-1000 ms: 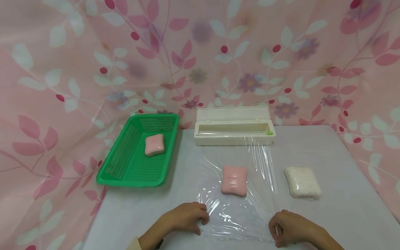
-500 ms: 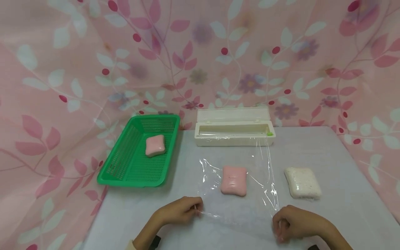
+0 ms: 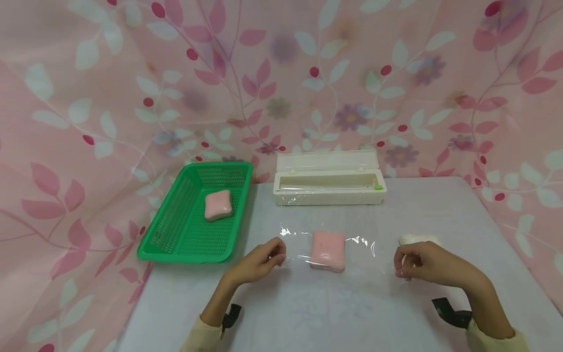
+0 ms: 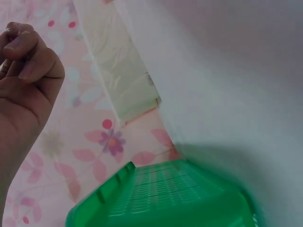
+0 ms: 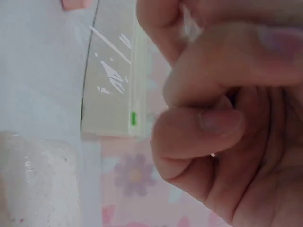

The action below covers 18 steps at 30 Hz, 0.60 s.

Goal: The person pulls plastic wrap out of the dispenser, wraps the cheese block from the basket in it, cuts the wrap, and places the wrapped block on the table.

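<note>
A clear sheet of cling film (image 3: 360,240) stretches between my two hands, in front of its white dispenser box (image 3: 330,197). My left hand (image 3: 264,259) pinches the film's left edge, and its curled fingers also show in the left wrist view. At the other edge, my right hand (image 3: 433,264) pinches the film between thumb and fingers. Between the hands, a pink pillow-shaped block (image 3: 328,250), like a bar of soap, shows through the film. Behind the right hand, a white block (image 3: 418,239) is partly hidden; its surface looks film-wrapped in the right wrist view.
To the left stands a green plastic basket (image 3: 239,230) with a second pink block (image 3: 218,205) inside. The dispenser's lid (image 3: 327,160) is raised, and a small green slider (image 3: 378,187) sits at its right end. Floral cloth (image 3: 281,73) hangs behind the white table (image 3: 352,318).
Both hands have risen from the table's near side and moved forward, bringing the film's near edge up to the middle pink block. The right hand now covers part of the white block.
</note>
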{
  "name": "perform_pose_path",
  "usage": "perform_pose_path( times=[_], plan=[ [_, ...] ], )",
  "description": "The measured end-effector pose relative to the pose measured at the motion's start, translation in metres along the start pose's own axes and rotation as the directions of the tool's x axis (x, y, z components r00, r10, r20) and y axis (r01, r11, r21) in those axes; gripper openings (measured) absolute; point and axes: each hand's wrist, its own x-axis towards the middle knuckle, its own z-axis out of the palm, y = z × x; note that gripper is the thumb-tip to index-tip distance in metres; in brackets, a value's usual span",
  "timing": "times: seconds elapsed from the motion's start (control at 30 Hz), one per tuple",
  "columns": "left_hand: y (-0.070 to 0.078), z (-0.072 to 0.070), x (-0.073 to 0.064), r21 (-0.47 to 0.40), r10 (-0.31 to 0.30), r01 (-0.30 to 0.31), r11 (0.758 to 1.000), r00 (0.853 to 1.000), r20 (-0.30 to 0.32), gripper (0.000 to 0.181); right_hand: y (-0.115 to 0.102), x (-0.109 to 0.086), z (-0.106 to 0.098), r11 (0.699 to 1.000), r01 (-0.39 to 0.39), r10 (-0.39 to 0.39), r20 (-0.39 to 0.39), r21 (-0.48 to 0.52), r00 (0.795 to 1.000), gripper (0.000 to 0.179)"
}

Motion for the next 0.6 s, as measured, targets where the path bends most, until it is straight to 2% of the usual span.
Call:
perform_pose_path(
  times=[0.13, 0.33, 0.47, 0.6],
  plan=[
    [-0.006, -0.010, 0.016, 0.024, 0.009, -0.007, 1.000, 0.998, -0.070, 0.005, 0.001, 0.014, -0.007, 0.995, -0.043, 0.030, -0.138, -0.092, 0.990, 0.008],
    [-0.018, -0.018, 0.042, 0.100, -0.040, 0.058, 0.993, 0.985, -0.167, 0.005, 0.010, 0.038, -0.012, 0.983, -0.120, 0.069, -0.323, -0.142, 0.944, 0.003],
    [-0.027, -0.018, 0.056, 0.157, -0.068, 0.103, 0.982, 0.975, -0.212, 0.005, 0.017, 0.054, -0.014, 0.967, -0.197, 0.119, -0.395, -0.162, 0.911, 0.003],
    [-0.039, -0.016, 0.068, 0.225, -0.078, 0.132, 0.965, 0.969, -0.235, 0.007, 0.025, 0.068, -0.012, 0.947, -0.263, 0.162, -0.430, -0.186, 0.888, 0.006]
  ],
)
